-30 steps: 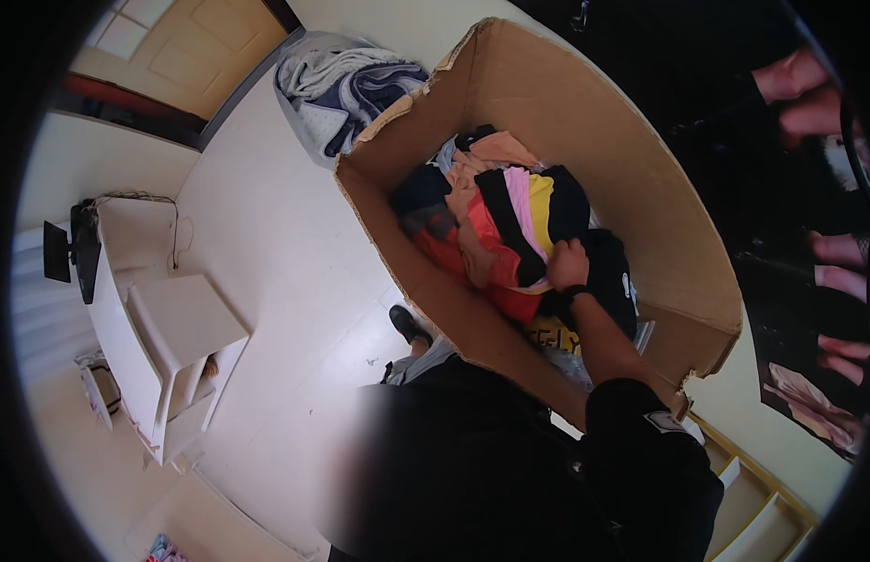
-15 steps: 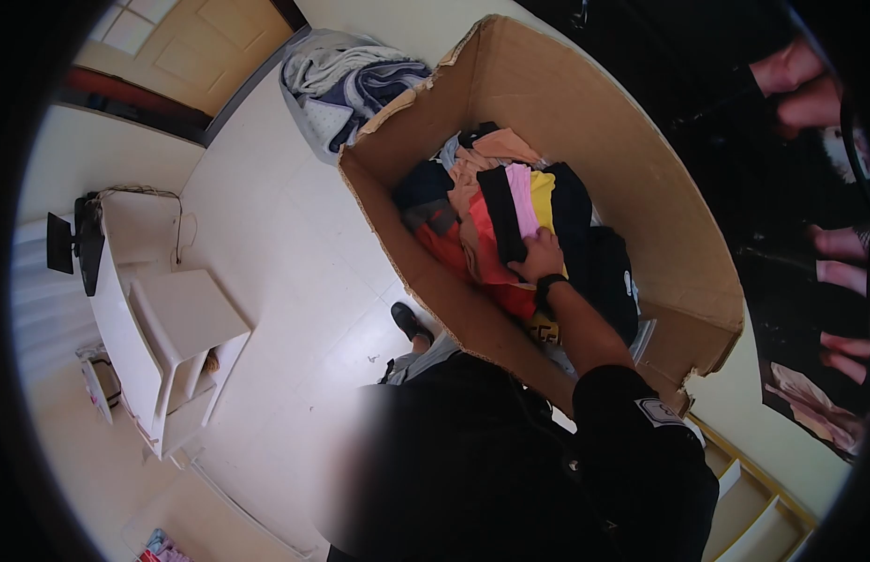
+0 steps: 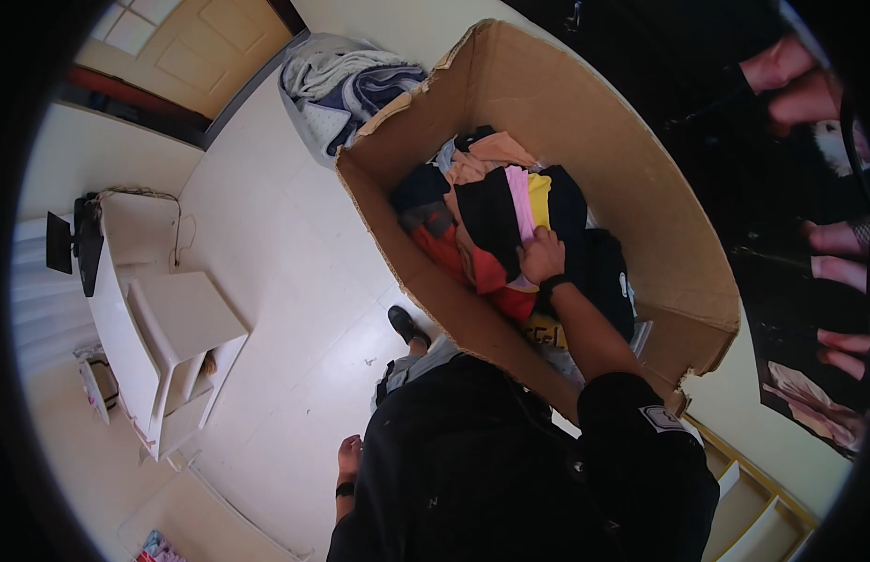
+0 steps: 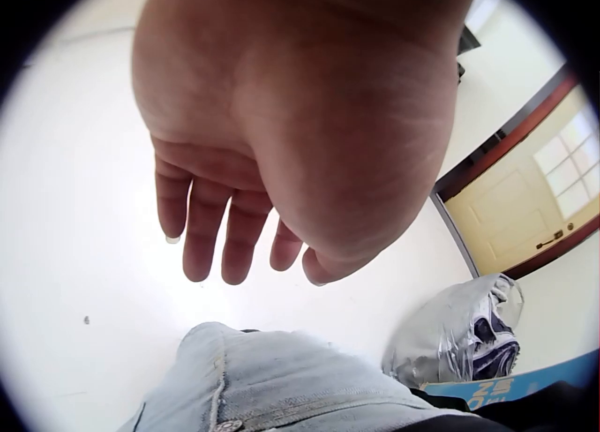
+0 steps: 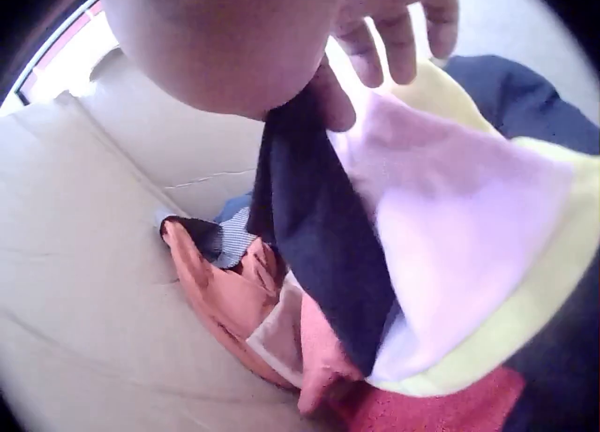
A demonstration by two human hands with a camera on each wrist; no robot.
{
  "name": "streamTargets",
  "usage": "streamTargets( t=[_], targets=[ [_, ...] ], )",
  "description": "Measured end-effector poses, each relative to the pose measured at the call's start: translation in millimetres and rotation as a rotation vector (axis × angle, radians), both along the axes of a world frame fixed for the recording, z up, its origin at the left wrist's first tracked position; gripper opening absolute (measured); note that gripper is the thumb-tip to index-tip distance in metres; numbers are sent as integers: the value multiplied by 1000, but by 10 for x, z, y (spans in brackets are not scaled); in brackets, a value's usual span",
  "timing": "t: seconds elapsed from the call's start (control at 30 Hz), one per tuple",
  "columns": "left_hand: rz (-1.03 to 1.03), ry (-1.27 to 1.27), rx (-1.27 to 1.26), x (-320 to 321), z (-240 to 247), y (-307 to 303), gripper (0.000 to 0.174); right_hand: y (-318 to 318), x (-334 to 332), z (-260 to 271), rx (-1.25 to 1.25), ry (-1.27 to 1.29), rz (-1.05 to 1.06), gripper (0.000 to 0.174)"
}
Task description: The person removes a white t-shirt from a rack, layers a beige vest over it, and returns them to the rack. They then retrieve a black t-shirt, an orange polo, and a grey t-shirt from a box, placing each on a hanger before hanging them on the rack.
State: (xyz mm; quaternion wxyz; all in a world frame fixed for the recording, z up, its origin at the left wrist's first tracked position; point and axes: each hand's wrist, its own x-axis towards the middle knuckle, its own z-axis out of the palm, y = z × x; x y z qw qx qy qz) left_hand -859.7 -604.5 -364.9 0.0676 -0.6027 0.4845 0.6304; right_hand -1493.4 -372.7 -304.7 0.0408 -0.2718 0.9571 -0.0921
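Inside a large cardboard box (image 3: pixel 594 103), my right hand (image 3: pixel 543 255) is on a heap of folded clothes. Its thumb and forefinger pinch the edge of a black garment (image 5: pixel 323 235), seen close up in the right wrist view. Against the black one lie a pink garment (image 3: pixel 520 199) and a yellow garment (image 3: pixel 537 199), the pink one just under my other fingers. Red clothing (image 3: pixel 444 255) shows to the left of the black garment. My left hand (image 4: pixel 291 123) hangs beside my body, fingers loosely bent, holding nothing.
A clear bag of grey and blue textiles (image 3: pixel 351 89) stands beyond the box's far left corner. White furniture (image 3: pixel 187 318) with a monitor (image 3: pixel 84 248) is at left. The box's cut rim (image 3: pixel 379 234) is ragged. Yellow-edged shelving (image 3: pixel 758 501) stands at lower right.
My right hand has moved up the heap onto the black and pink garments. The black garment now spreads wider to the left. My left hand has come into view at the bottom.
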Motion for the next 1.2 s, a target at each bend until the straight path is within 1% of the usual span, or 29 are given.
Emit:
streamTargets(
  t=[0.03,0.07,0.1,0.13,0.2,0.23,0.27,0.3,0.33,0.4,0.47,0.53,0.57,0.6,0.67,0.73,0.8,0.83,0.9,0.93,1.0,1.07,1.1,1.13,1.17,1.2],
  targets=[
    [33,7,31,-90,77,7,33,-11,-11,114,0,3,-2,22],
    [32,9,31,-363,331,23,33,-23,-20,209,-99,47,50,20],
    [-49,-94,8,-739,683,40,33,-34,-21,269,-196,89,103,18],
    [-130,-197,-15,-981,861,30,33,-60,-24,303,-196,89,103,18],
    [-231,-216,-67,-1087,872,-82,32,-118,-62,354,-553,-25,-50,18],
    [-236,-182,-79,-1165,919,-143,32,-127,-110,380,-553,-25,-50,18],
    [-152,-131,-68,-1164,826,-200,31,-142,-174,410,-731,-219,-156,21],
    [-157,-120,-89,-1194,827,-231,31,-155,-236,450,-905,-415,-263,24],
    [-163,-107,-111,-1332,890,-277,30,-171,-290,547,-907,-413,-262,24],
    [-186,-69,-142,-1460,913,-371,30,-215,-395,818,-1115,-603,-402,29],
    [-212,-36,-180,-1622,1006,-417,30,-211,-532,956,-1324,-686,-431,25],
    [-210,-22,-195,-1783,1080,-447,30,-179,-689,1009,-1427,-825,-525,22],
    [-208,-9,-208,-1817,1096,-448,29,-174,-711,1108,-1426,-874,-552,21],
    [-207,-6,-211,-1821,1088,-449,29,-152,-747,1077,-1428,-873,-548,21],
    [-226,5,-204,-1826,1052,-443,29,-72,-848,898,-1428,-994,-655,21],
    [-251,8,-194,-1799,1033,-412,28,-12,-910,768,-1428,-1012,-690,21],
    [-275,11,-183,-1797,1034,-396,28,25,-960,663,-1513,-1023,-823,15],
    [-274,10,-174,-1821,1070,-379,28,37,-971,643,-1513,-1027,-823,15],
    [-269,10,-171,-1893,1141,-371,28,36,-1003,605,-1497,-1053,-808,22],
    [-241,62,-160,-2001,1216,-381,29,-40,-995,668,-1499,-1057,-801,22],
    [-206,138,-151,-2330,1470,-385,31,-337,-873,1001,-1623,-1117,-674,18],
    [-232,282,-141,-2692,1738,-442,32,-665,-627,1535,-1768,-1248,-316,15],
    [-218,288,-157,-2826,1856,-469,32,-802,-415,1874,-1772,-1290,-179,15],
    [-232,393,-122,-2939,1976,-488,39,-850,-195,2182,-1771,-1332,-37,15],
    [-241,496,-93,-3066,2131,-499,46,-795,-42,2359,-1624,-1392,254,17],
    [-250,703,38,-3327,2369,-481,57,-757,97,2524,-1458,-1427,536,19]
  ],
)
